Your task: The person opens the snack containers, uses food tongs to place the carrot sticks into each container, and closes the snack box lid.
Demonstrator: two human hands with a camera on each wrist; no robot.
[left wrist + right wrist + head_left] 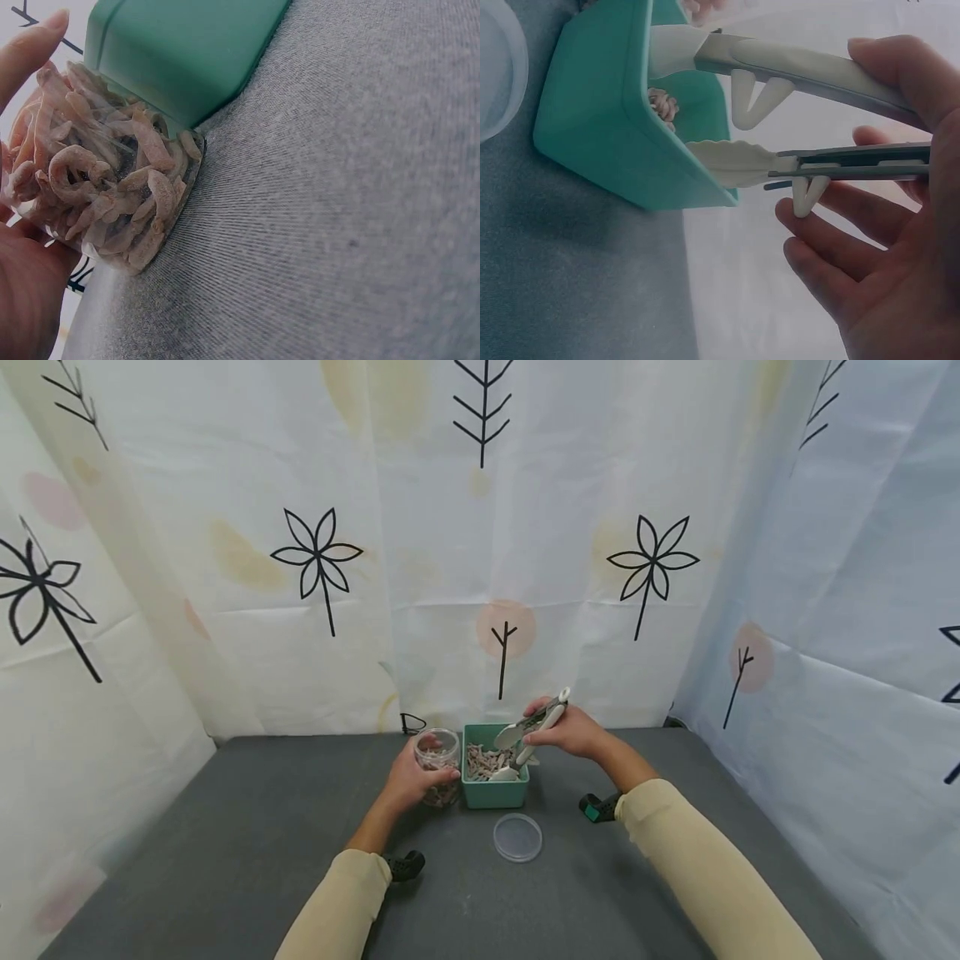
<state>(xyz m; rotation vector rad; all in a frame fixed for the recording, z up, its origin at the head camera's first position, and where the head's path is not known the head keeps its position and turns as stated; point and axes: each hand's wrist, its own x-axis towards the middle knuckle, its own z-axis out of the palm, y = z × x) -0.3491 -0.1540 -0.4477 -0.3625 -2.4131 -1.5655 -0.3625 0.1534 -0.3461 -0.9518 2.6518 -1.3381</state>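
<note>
My left hand (407, 774) grips a clear jar (453, 748), thumb on the near side. Pale, twisted dried pieces (112, 172) fill the jar's lower part, and its mouth has no cover. Close against its right side is a green bin (495, 795) with more of the same pieces (480, 760) inside. Over the bin's right side, my right hand (576, 732) holds white-and-grey tongs (810, 67) by the arms. The tongs are spread, with their scalloped tips (739, 161) apart at the bin's mouth. No piece shows between the tips.
A round clear lid (517, 837) lies flat on the dark grey table (315, 835), just in front of the bin. Behind the table hangs a white patterned curtain (420, 652), with more cloth along both sides. Black wrist straps (407, 866) are on both arms.
</note>
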